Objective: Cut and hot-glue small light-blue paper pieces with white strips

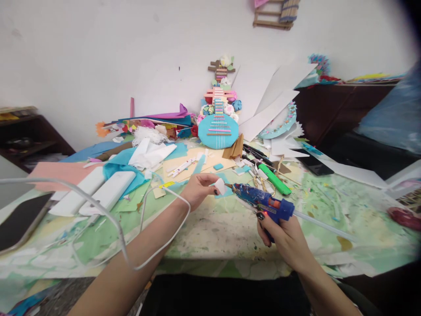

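Observation:
Between the thumb and fingers of my left hand (pixel 201 192) is a small white piece of paper (pixel 220 186). My right hand (pixel 282 236) is wrapped round the handle of a blue hot glue gun (pixel 259 199), and a red light glows on its side. The gun's nozzle points left, right by the white piece; whether they touch I cannot tell. A long glue stick (pixel 324 226) sticks out of the back of the gun. Behind my hands, a blue round paper instrument (pixel 218 131) with strings leans upright against the wall, among paper flowers.
A white cable (pixel 112 210) loops across my left forearm. Two white power banks (pixel 107 193) and a phone (pixel 19 221) lie at the left. A green knife (pixel 274 179), scissors (pixel 263 184) and pens lie beyond the glue gun. A black phone (pixel 312 162) rests at the right.

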`<control>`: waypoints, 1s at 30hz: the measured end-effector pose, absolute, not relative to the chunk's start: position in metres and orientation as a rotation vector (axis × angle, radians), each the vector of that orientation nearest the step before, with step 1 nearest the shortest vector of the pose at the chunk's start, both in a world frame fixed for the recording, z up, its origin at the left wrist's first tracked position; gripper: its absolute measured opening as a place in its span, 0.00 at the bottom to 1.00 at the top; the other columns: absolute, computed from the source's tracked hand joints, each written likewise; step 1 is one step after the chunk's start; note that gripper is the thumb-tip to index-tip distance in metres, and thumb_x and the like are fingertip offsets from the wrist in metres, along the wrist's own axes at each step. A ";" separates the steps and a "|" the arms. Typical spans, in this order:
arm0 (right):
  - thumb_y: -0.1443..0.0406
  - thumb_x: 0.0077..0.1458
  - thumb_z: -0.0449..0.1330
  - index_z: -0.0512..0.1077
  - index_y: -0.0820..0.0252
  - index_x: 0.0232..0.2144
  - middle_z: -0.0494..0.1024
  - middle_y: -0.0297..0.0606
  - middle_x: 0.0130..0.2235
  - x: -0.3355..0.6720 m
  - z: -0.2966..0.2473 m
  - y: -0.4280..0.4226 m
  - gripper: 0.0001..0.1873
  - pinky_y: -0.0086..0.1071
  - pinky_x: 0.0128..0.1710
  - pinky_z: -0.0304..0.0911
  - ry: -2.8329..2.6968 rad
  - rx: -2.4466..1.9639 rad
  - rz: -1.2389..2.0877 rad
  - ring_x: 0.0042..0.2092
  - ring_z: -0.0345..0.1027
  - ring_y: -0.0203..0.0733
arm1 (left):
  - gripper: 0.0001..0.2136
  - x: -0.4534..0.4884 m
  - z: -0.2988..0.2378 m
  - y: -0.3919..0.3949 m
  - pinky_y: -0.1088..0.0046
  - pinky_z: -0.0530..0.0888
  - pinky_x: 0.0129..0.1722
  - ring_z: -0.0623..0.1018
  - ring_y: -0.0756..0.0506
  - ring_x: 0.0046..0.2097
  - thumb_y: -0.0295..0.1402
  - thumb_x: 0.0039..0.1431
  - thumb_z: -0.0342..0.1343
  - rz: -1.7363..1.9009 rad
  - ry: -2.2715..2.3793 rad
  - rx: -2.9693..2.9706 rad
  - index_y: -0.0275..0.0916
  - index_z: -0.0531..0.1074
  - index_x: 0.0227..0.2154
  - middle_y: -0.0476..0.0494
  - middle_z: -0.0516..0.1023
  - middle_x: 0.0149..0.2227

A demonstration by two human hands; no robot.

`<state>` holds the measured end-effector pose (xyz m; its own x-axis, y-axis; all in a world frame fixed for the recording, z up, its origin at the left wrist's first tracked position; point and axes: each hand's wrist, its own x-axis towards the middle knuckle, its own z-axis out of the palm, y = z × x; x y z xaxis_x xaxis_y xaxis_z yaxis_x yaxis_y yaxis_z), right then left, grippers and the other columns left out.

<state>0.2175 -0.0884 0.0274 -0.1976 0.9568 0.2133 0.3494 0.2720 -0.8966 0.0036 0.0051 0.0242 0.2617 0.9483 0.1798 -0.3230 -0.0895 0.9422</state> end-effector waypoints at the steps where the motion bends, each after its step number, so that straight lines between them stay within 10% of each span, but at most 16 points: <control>1: 0.57 0.61 0.47 0.57 0.57 0.13 0.61 0.31 0.13 0.217 0.028 -0.088 0.25 0.30 0.21 0.53 -1.717 -1.203 0.913 0.17 0.55 0.32 | 0.10 0.004 0.024 0.005 0.75 0.69 0.27 0.73 0.49 0.28 0.27 0.29 0.71 1.209 0.704 1.204 0.34 0.77 0.19 0.45 0.76 0.23; 30: 0.55 0.58 0.49 0.58 0.56 0.13 0.60 0.31 0.13 0.209 0.035 -0.094 0.24 0.29 0.18 0.55 -1.704 -1.163 0.944 0.17 0.55 0.32 | 0.10 0.001 0.020 0.007 0.77 0.70 0.24 0.75 0.50 0.26 0.25 0.30 0.70 1.114 0.684 1.215 0.35 0.78 0.21 0.45 0.78 0.24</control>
<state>0.2089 -0.0945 0.0353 -0.2109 0.9512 0.2253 0.3134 0.2841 -0.9061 0.0011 0.0067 0.0200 0.3497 0.9263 0.1403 -0.2932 -0.0340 0.9554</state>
